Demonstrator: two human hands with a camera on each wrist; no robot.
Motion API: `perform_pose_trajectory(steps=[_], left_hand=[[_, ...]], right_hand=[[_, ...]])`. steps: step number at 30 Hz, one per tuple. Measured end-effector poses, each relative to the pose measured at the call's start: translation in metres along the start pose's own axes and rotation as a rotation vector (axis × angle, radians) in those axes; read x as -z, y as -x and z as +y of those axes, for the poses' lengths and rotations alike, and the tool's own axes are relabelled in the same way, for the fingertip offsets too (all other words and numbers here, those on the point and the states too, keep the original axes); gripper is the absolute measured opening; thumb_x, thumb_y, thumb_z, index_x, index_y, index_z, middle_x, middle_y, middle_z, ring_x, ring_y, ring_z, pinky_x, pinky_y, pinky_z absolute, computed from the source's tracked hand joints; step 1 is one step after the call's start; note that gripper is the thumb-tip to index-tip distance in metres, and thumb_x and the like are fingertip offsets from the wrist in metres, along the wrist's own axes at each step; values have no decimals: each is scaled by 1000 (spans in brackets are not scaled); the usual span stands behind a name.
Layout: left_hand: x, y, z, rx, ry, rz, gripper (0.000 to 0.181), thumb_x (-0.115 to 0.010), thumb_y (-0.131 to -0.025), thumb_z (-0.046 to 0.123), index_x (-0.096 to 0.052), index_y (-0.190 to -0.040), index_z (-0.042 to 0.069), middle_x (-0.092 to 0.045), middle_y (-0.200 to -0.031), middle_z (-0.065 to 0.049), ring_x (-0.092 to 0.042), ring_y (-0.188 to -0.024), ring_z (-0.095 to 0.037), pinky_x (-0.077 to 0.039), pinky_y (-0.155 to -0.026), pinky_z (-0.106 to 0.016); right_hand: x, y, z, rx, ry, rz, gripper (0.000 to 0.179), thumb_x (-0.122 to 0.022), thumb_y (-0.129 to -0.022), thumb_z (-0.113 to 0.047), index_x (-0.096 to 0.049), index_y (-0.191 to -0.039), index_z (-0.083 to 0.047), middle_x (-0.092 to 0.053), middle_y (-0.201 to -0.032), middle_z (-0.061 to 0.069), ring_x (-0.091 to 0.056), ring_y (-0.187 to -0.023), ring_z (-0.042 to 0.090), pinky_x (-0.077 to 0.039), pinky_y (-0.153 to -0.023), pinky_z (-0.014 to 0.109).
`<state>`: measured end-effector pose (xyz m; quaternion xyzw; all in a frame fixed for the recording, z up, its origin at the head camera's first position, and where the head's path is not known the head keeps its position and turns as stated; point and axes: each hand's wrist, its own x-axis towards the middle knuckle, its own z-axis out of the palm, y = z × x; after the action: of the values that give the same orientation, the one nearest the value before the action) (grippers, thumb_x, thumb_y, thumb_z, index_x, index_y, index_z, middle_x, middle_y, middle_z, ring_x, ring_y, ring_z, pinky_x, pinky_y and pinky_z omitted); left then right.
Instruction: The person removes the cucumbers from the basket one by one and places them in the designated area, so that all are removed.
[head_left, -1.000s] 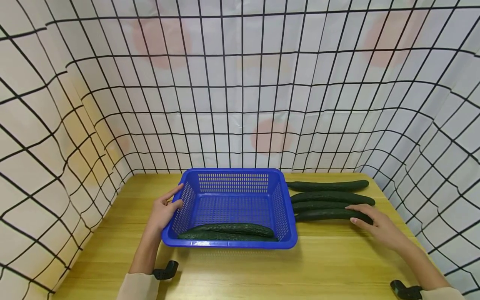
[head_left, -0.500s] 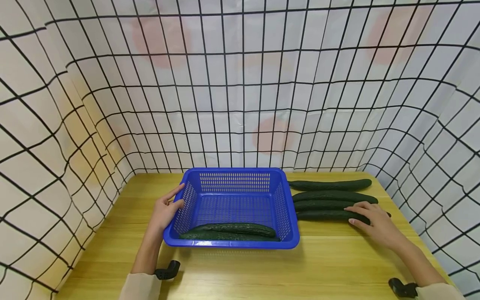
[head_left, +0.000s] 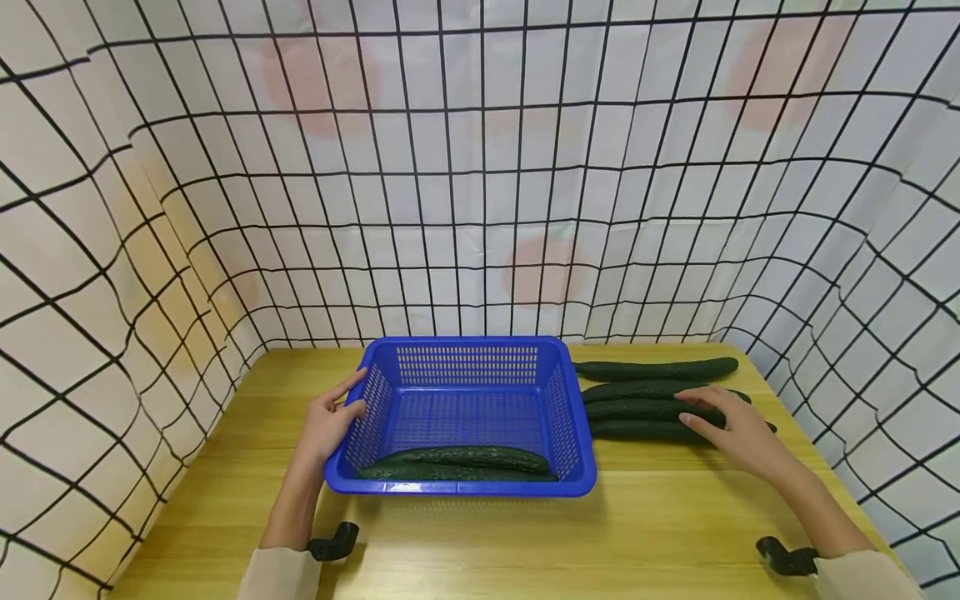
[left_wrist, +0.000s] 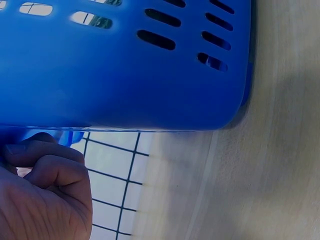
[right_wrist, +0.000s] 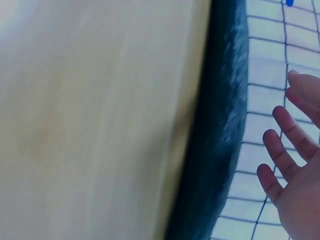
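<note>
My left hand grips the left rim of a blue plastic basket, thumb over the edge. In the left wrist view, its fingers are curled at that rim. Two dark green cucumbers lie along the near side inside the basket. Several more cucumbers lie side by side on the table to its right. Over this row hovers my right hand, thumb and fingers parted above a middle cucumber. The right wrist view shows its fingers spread, apart from the nearest cucumber.
The wooden table carries everything. A white wall covering with a black grid encloses the back and both sides. The farthest cucumber lies slightly apart from the others, its left end behind the basket rim.
My right hand has lifted off the nearest cucumber and shifted back and slightly left, over the one behind it. The left hand and the basket stay in place.
</note>
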<state>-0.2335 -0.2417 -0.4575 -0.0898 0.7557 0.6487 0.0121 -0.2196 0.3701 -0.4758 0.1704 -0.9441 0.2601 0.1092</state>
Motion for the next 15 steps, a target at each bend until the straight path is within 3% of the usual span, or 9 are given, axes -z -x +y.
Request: perform_pose_trajectory(steps=[6, 11, 15], left_hand=[[-1, -1, 1, 8, -7, -8, 69, -61, -87, 3, -53, -153, 23, -71, -85, -8, -63, -67, -18, -56, -59, -32], [-1, 1, -1, 8, -17, 1, 68, -62, -87, 4, -54, -152, 25, -58, -63, 3, -59, -59, -16, -55, -57, -30], [-2, 2, 0, -3, -16, 10, 68, -62, -87, 4, -55, -151, 26, -52, -58, 5, -59, -59, -15, -55, -57, -29]], right_hand=[[0, -9, -25, 25, -38, -4, 45, -67, -100, -27, -59, -140, -9, -61, -132, 13, -58, -117, 38, -47, -91, 62], [0, -20, -44, 19, -83, -4, 55, -69, -99, -30, -52, -148, -11, -60, -138, 13, -59, -123, 37, -46, -100, 56], [-4, -30, -61, 47, -120, -6, 57, -71, -97, -30, -52, -149, -14, -61, -139, 12, -61, -124, 37, -47, -100, 53]])
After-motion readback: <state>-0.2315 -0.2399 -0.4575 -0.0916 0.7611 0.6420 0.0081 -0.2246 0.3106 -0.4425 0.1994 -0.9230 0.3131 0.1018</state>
